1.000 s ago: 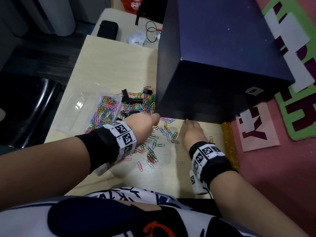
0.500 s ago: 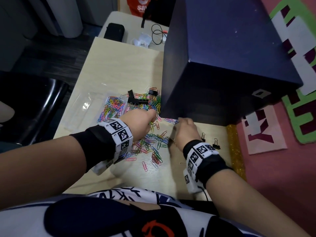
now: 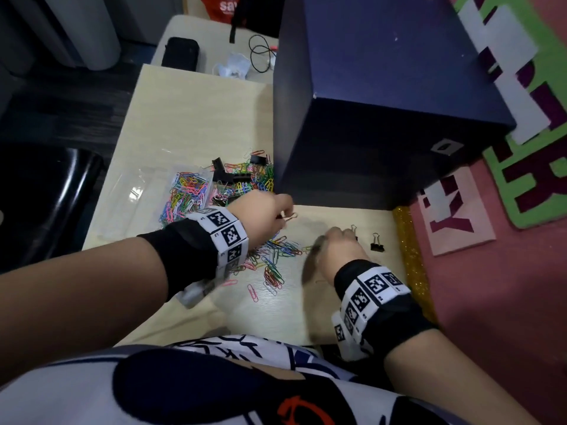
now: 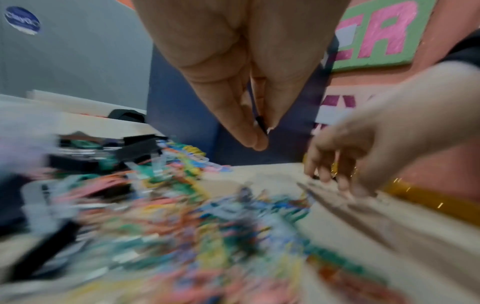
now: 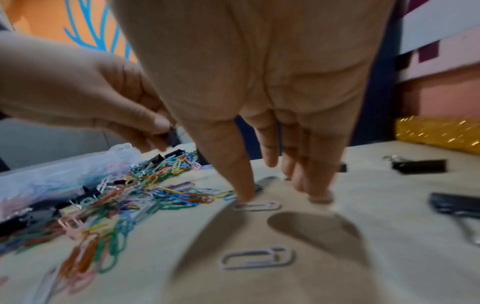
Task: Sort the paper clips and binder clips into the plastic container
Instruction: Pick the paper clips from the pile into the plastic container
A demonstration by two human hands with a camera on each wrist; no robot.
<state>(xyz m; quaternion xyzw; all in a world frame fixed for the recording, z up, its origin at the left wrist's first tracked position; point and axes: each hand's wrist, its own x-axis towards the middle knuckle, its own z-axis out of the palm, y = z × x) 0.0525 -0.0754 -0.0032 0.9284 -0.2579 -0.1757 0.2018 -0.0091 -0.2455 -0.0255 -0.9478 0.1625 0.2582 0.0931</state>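
On the worktop (image 3: 190,118), left of centre: clear plastic container (image 3: 144,197), long axis running left-right across the head view, one compartment full of coloured paper clips (image 3: 187,191). Loose paper clip pile (image 3: 273,256) lies between the two hands, clips pointing every way. Mixed heap of clips and black binder clips (image 3: 236,179) just right of the container, hard against the dark blue box (image 3: 383,118), which blocks the far right of the worktop. Left hand (image 3: 264,219) off the surface, thumb and fingers pinching a small black binder clip (image 5: 171,135). Right hand (image 3: 337,250) has fingers straight, tips down on the worktop, thumb at a white paper clip (image 5: 257,206) lying left-right; grasps nothing. Spare binder clip (image 3: 376,243) just right of it, handles pointing away. Gold glitter strip (image 3: 411,256) along the right edge.
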